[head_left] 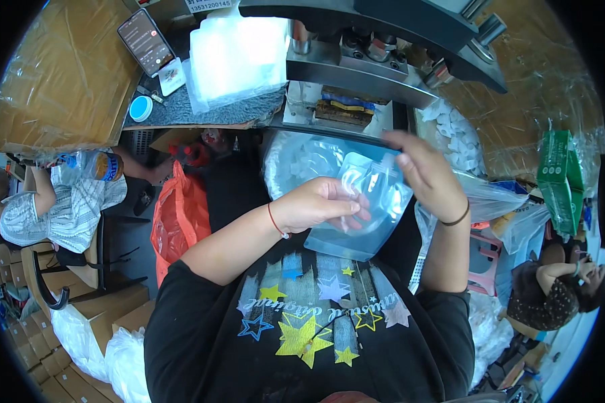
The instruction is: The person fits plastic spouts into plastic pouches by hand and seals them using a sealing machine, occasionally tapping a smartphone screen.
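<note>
My left hand (323,205) is closed on a clear plastic pouch (388,211), pinching its left part between thumb and fingers. The pouch is see-through, with a narrow corner at its upper right that looks like a spout. Beside that corner is my right hand (427,171), fingers stretched out and thumb apart, slightly blurred. Whether it touches the pouch I cannot make out. Behind the pouch, a clear plastic bag or liner (286,161) hangs below the table edge. Beyond my hands stands a metal press (370,74) with a wood-and-blue block (346,111) on its bed.
A stack of clear pouches (238,60) lies on the grey cloth, near a phone (146,41) and a blue-lidded jar (140,109). White plastic scraps (450,131) heap right of the press. A red bag (179,221) hangs left. Other people sit at both sides.
</note>
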A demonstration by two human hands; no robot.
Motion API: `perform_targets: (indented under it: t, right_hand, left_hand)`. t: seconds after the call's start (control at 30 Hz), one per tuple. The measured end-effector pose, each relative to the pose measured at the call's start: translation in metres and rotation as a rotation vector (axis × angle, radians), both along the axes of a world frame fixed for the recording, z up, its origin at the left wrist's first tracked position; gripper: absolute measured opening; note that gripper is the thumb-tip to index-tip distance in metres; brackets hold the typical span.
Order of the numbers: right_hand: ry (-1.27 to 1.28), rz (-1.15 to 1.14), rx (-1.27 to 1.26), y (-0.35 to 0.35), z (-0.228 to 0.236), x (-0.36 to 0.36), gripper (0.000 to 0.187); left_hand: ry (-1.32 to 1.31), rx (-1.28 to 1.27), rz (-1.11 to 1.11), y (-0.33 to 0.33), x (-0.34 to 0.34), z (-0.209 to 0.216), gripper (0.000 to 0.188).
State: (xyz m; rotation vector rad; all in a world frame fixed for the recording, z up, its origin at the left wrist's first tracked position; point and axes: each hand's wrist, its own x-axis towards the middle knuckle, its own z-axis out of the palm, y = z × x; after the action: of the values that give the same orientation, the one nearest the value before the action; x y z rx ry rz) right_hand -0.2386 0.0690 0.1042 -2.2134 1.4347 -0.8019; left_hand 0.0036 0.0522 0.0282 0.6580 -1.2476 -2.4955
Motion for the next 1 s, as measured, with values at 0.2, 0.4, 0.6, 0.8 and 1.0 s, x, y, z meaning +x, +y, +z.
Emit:
perform_targets:
  t: [0.2, 0.4, 0.6, 0.8, 1.0]
  right_hand:
    - [0.803, -0.603, 0.077, -0.017, -0.044, -0.099, 0.029]
    - [0.61, -0.609, 0.075, -0.027, -0.053, -0.093, 0.034]
    - [0.433, -0.704, -0.145, -0.022, -0.066, -0.1, 0.026]
    - [0.224, -0.616, -0.276, -0.003, -0.039, -0.091, 0.011]
    - [-0.237, -0.107, -0.016, -0.003, -0.03, -0.005, 0.007]
  left_hand:
    - [-0.006, 0.051, 0.271, -0.05, 0.001, -0.01, 0.024]
    - [0.014, -0.004, 0.383, -0.073, 0.001, -0.014, 0.03]
    - [-1.022, -1.794, 0.941, -0.129, 0.083, -0.023, 0.046]
    - [-0.917, -1.681, 0.596, -0.076, 0.105, -0.023, 0.037]
    - [-0.264, -0.667, 0.621, -0.045, 0.079, -0.015, 0.013]
